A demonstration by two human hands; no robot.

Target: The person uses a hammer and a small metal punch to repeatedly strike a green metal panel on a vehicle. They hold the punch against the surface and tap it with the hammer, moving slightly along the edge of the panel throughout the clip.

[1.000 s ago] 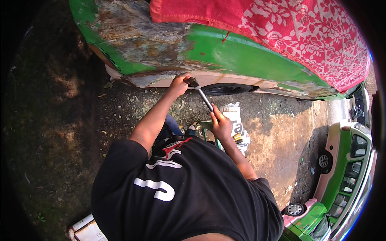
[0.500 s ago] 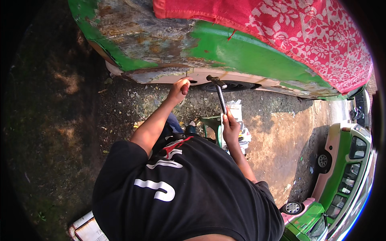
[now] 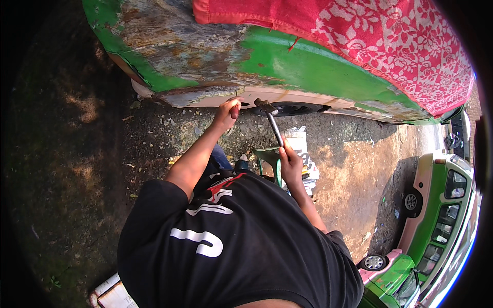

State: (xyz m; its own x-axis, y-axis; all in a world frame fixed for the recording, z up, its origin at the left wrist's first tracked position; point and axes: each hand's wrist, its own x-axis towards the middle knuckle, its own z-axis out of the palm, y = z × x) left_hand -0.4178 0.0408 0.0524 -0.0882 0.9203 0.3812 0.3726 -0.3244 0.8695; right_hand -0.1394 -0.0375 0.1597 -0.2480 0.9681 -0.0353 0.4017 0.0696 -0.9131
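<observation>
My left hand (image 3: 224, 116) is closed round a tool with a reddish-brown handle (image 3: 234, 112) at the car's lower side panel (image 3: 208, 96). The tool's working end is hidden behind my fingers, so I cannot make out its kind. To the right, my right hand (image 3: 291, 168) grips a hammer (image 3: 274, 128) by its dark metal handle. The hammer's head (image 3: 265, 107) hangs a short way right of the reddish-brown handle, apart from it. The car body (image 3: 303, 61) is green and pale pink, with a large rusty, paint-stripped patch.
A red and white floral cloth (image 3: 390, 46) drapes over the car. A wheel (image 3: 295, 109) shows under the panel. Near my right hand are a green plastic stool (image 3: 268, 154) and a white bag (image 3: 298, 137). A green and pink van (image 3: 431, 220) stands at the right.
The hammer's head has swung left, closer to the reddish-brown handle, and my right hand has shifted slightly left. My left hand stays at the panel with its tool.
</observation>
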